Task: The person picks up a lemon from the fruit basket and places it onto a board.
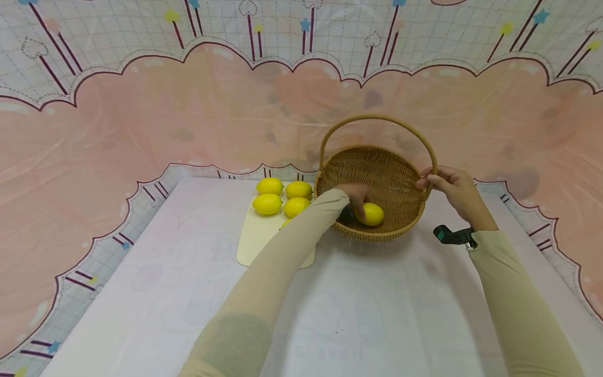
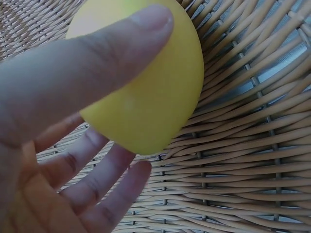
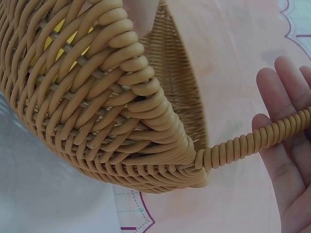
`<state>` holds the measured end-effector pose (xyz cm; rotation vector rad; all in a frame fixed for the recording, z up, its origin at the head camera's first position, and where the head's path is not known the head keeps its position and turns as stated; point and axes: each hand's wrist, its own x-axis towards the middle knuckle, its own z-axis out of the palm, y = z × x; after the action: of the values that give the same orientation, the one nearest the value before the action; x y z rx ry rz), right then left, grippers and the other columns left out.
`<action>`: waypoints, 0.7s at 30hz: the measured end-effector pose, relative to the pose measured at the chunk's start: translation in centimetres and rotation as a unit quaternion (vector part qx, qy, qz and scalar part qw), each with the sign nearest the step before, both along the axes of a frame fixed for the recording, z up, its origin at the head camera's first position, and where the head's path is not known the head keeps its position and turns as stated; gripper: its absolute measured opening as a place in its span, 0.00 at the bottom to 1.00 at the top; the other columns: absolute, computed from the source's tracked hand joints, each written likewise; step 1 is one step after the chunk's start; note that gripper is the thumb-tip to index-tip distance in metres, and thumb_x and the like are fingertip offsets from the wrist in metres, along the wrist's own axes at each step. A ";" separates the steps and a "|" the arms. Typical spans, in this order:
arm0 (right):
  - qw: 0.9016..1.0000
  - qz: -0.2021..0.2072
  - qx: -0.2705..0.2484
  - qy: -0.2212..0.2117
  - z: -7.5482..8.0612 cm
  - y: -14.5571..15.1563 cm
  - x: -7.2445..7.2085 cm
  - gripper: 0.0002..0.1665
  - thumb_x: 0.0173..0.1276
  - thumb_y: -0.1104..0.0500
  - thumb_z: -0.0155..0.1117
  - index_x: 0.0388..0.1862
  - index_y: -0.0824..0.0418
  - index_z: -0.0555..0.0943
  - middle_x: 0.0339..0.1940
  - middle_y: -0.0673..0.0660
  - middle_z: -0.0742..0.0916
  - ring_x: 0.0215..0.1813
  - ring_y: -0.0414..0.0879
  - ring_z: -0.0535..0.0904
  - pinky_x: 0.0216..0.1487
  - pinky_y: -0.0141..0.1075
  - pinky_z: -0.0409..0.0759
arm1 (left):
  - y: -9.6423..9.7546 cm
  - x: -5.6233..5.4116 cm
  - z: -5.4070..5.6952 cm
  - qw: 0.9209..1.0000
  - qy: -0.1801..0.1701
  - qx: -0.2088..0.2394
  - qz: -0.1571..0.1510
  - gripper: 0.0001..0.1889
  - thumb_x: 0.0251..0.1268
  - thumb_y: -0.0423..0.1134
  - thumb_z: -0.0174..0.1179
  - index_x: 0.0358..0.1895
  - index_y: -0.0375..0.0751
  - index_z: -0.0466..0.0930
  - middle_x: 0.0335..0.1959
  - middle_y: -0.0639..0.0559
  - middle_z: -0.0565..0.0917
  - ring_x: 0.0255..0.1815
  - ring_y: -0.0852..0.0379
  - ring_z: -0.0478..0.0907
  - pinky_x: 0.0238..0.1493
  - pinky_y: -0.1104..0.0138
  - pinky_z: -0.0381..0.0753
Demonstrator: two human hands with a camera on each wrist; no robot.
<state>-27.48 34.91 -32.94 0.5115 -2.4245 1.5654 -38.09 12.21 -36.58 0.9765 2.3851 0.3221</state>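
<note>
A wicker basket (image 1: 372, 170) leans with its opening facing me. Inside it, my left hand (image 1: 355, 196) holds a yellow lemon (image 1: 372, 214) close over the weave. In the left wrist view the thumb (image 2: 121, 43) lies across the lemon (image 2: 160, 97), with the other fingers underneath. My right hand (image 1: 459, 193) grips the basket's arched handle (image 1: 377, 116) low on its right side. From the right wrist view, the wrapped handle (image 3: 238, 150) passes between thumb and fingers, and some yellow shows through the basket wall (image 3: 97, 102).
Left of the basket lies a cream board (image 1: 249, 248) bearing several lemons (image 1: 267, 204), one mostly hidden behind my left sleeve (image 1: 264, 283). A white cloth (image 1: 155, 293) covers the table. Behind it hangs a pink patterned curtain (image 1: 212, 115). A black strap (image 1: 454, 235) circles my right wrist.
</note>
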 end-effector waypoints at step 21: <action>1.000 -0.007 0.007 0.000 -0.1 0.0 0.0 0.12 0.72 0.57 0.52 0.45 0.61 0.80 0.31 0.38 0.87 0.42 0.30 0.81 0.45 0.20 0.78 | 0.4 -0.6 -0.6 0.998 0.038 0.017 -0.049 0.31 0.52 0.46 0.70 0.60 0.42 0.74 0.55 0.47 0.80 0.50 0.56 0.77 0.50 0.68 0.78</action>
<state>-27.52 34.94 -33.02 0.4967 -2.4357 1.5444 -38.69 12.60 -37.15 1.1365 2.3960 0.2953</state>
